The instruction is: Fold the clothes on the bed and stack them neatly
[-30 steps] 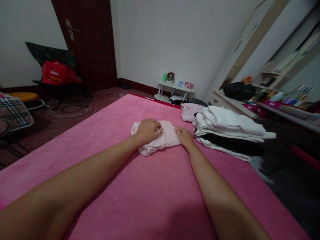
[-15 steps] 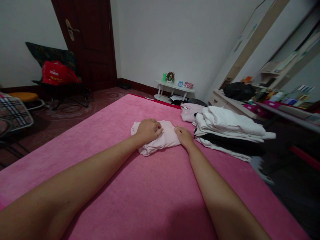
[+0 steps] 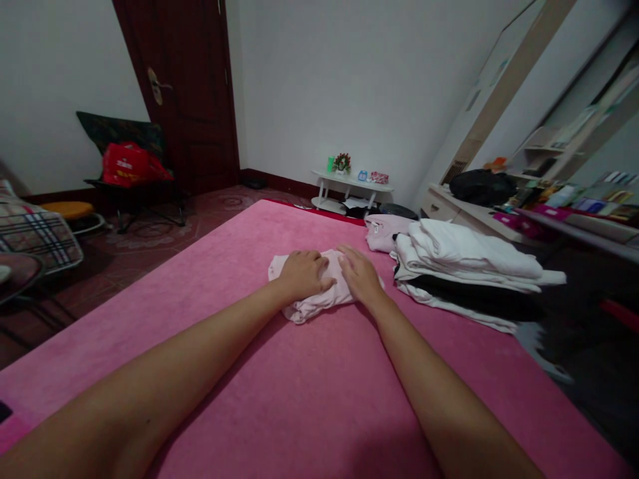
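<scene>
A pale pink folded garment (image 3: 319, 303) lies on the pink bed cover (image 3: 299, 399) in front of me, a little wrinkled along its near edge. My left hand (image 3: 304, 274) rests palm down on its left part, fingers stretched across the cloth. On the right part lies my right hand (image 3: 360, 276), also palm down with its fingers extended. Both hands cover some of the garment, so its exact kind is hidden.
To the right is a stack of folded white and black clothes (image 3: 474, 256), with a folded pink garment (image 3: 387, 231) beside it. A small white table (image 3: 352, 179) stands beyond the bed. At left, a folding chair (image 3: 120, 133) bears a red bag (image 3: 130, 164).
My right hand has moved from the garment's right edge onto its top, towards my left hand. The left hand stays on the cloth. The view has shifted slightly.
</scene>
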A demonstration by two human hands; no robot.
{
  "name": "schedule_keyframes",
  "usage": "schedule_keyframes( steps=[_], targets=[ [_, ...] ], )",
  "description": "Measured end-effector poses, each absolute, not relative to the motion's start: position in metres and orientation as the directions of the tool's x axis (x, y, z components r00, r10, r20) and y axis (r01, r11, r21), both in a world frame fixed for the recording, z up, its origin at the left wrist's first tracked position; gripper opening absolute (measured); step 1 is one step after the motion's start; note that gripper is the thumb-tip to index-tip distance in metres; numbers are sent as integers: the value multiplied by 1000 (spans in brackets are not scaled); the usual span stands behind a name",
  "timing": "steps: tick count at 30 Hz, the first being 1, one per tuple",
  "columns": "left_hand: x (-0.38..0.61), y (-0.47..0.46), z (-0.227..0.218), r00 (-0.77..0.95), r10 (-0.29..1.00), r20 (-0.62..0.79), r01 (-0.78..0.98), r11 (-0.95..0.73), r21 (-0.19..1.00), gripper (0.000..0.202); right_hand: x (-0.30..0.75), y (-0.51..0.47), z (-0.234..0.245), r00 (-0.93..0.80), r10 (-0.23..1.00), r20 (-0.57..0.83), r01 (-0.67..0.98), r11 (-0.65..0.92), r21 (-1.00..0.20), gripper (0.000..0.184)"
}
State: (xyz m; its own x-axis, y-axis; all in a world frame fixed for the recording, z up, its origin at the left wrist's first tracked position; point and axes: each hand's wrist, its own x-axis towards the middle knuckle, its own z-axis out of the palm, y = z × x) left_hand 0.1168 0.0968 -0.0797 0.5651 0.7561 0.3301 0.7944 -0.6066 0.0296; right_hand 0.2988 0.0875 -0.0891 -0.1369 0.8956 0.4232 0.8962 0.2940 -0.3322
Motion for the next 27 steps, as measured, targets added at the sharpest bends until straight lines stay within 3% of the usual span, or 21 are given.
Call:
schedule_keyframes(
  steps=[5, 8, 14, 18, 23, 27],
  targets=[
    [106, 95, -85, 626, 710, 323, 748, -664, 10, 62, 300, 87, -100, -111, 976, 188, 960, 154, -234, 47],
    [93, 89, -85, 657, 690, 303, 722, -692, 10, 70, 303, 88, -103, -49, 980, 193, 973, 91, -213, 50],
    [71, 62, -88, 713, 654, 252, 674, -738, 9, 107, 302, 91, -103, 16, 977, 214, 969, 38, -245, 57],
    [63, 40, -97, 761, 588, 273, 608, -794, 15, 88, 303, 96, -97, 27, 980, 195, 965, 26, -262, 66],
    [61, 31, -98, 776, 514, 364, 508, -853, 121, 71, 292, 83, -84, 23, 981, 192, 954, 36, -299, 63],
    [61, 31, -92, 623, 539, 567, 478, -836, 270, 49, 284, 56, -63, 28, 906, 423, 925, 136, -354, 50]
  ],
)
